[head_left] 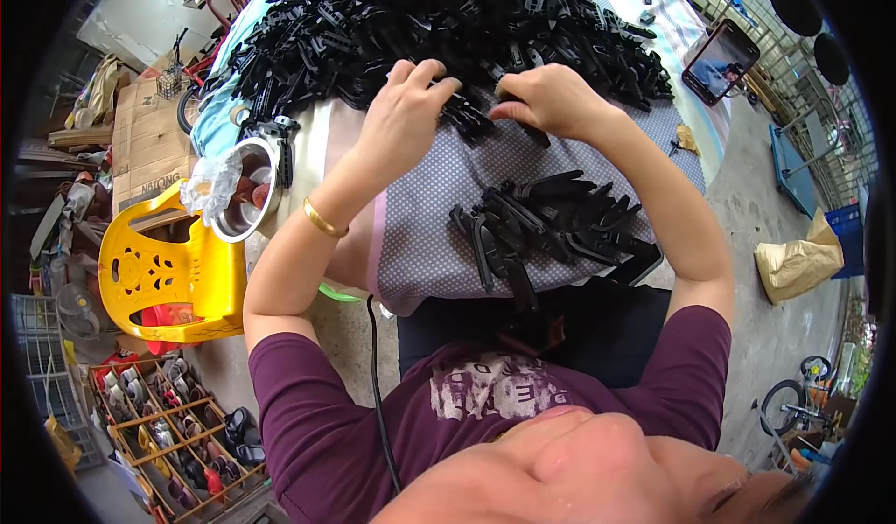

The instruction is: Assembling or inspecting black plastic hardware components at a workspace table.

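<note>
While both hands work at the near edge of a large heap of black plastic parts (401, 29), a smaller pile (555, 221) of similar pieces lies nearer the body, on a dotted cloth (420, 244). The left hand (408, 118) reaches to the heap's near side with its fingers bent, fingertips by a few narrow parts; whether it pinches one, I cannot tell. The right hand (557, 104), just across a small gap from it, is partly curled with the thumb stretched toward the left; dark pieces show beside and below it, but whether one is held is hidden.

The likeliest trouble is a slide: the heap is loose and tangled, so drawing a piece from its near edge could bring down others over the fingers. Parts hooked together might also come away in a cluster. The smaller pile looks riskier, since its nearest pieces reach the table's near edge above the person's dark-clothed lap (448, 323); a forearm brushing it, or more weight on top, could tip some off. On the far right, a phone (721, 62) stands near the heap and could be knocked by spilling parts. At left, a metal bowl (264, 158) could be caught by the left elbow swinging outward.
</note>
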`<state>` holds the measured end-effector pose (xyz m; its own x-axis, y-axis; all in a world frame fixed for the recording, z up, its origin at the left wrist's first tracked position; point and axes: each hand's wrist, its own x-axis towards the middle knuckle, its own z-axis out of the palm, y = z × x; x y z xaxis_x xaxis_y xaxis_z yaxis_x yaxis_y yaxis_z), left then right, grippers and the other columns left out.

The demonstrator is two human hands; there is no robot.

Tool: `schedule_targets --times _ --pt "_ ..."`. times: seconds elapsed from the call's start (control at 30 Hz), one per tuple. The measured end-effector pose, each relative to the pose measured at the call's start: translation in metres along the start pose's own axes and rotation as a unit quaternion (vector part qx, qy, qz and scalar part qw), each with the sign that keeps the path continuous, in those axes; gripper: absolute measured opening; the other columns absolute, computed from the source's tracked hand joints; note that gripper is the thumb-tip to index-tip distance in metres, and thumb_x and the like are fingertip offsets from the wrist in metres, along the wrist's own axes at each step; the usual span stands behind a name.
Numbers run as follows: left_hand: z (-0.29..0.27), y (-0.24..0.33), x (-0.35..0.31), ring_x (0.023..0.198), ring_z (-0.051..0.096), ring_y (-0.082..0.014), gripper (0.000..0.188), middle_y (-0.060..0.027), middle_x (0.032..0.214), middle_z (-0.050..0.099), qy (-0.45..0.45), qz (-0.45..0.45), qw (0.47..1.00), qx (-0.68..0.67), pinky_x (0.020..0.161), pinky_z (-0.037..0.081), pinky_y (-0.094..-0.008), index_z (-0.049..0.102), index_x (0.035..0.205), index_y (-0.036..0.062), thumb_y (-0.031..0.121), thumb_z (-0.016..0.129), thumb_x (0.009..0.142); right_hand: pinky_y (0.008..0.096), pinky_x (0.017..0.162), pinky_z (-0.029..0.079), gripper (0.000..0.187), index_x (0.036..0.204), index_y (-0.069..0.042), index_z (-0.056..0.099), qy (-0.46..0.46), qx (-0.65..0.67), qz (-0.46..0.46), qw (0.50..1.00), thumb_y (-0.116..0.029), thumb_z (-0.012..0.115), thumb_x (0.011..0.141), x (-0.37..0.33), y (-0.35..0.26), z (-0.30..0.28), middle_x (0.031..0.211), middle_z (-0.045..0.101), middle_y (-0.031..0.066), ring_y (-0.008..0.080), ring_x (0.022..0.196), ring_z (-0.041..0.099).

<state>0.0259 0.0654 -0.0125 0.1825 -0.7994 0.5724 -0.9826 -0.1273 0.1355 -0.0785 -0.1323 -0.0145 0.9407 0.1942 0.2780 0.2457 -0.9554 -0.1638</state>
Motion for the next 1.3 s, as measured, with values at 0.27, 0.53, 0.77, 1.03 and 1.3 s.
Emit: schedule_targets --times 0.27,0.53,0.77,1.03,1.3 --pt "0.016 -0.017 0.020 0.087 0.055 -0.0264 0.019 -0.0082 0.089 0.060 -0.016 0.012 0.999 0.025 0.079 0.046 -0.0340 0.060 0.085 0.0018 -0.001 0.058 0.067 0.0360 0.073 0.047 0.020 0.087 -0.006 0.062 -0.012 0.064 0.009 0.998 -0.020 0.067 0.073 0.005 -0.002 0.005 0.085 0.061 0.0097 0.0273 0.082 0.060" --pt "0.015 -0.006 0.044 0.068 0.060 -0.0114 0.017 -0.0084 0.084 0.063 0.066 -0.286 0.833 -0.468 0.061 0.049 -0.0225 0.055 0.103 -0.0013 0.007 0.055 0.088 0.0272 0.073 0.048 0.028 0.106 -0.003 0.059 0.179 0.297 0.032 0.938 -0.003 0.064 0.078 -0.005 0.000 -0.011 0.094 0.060 0.0069 0.0184 0.084 0.059" --pt "0.024 0.003 0.030 0.059 0.056 -0.0101 0.026 -0.0059 0.083 0.061 -0.033 -0.399 0.643 -0.653 0.052 0.047 -0.0205 0.057 0.107 0.0012 0.022 0.046 0.095 0.0277 0.070 0.051 0.029 0.105 -0.001 0.062 0.226 0.298 -0.007 0.927 -0.007 0.067 0.077 -0.001 -0.013 0.003 0.088 0.064 0.0096 0.0174 0.077 0.063" --pt "0.003 0.011 0.028 0.064 0.063 -0.0121 0.028 -0.0074 0.080 0.062 -0.143 -0.294 0.773 -0.544 0.054 0.052 -0.0228 0.053 0.112 -0.0052 0.012 0.053 0.090 0.0306 0.061 0.051 0.024 0.094 -0.002 0.062 0.246 0.094 -0.061 0.963 -0.015 0.069 0.075 -0.004 -0.009 -0.002 0.079 0.064 0.0103 0.0245 0.068 0.064" --pt "-0.004 0.015 0.029 0.063 0.063 -0.0136 0.024 -0.0110 0.081 0.064 -0.126 -0.202 0.898 -0.370 0.056 0.051 -0.0256 0.054 0.108 -0.0049 0.005 0.054 0.086 0.0309 0.068 0.050 0.043 0.102 -0.004 0.062 0.251 0.046 -0.047 0.966 -0.021 0.075 0.065 -0.008 -0.011 -0.013 0.089 0.059 0.0098 0.0241 0.078 0.060"
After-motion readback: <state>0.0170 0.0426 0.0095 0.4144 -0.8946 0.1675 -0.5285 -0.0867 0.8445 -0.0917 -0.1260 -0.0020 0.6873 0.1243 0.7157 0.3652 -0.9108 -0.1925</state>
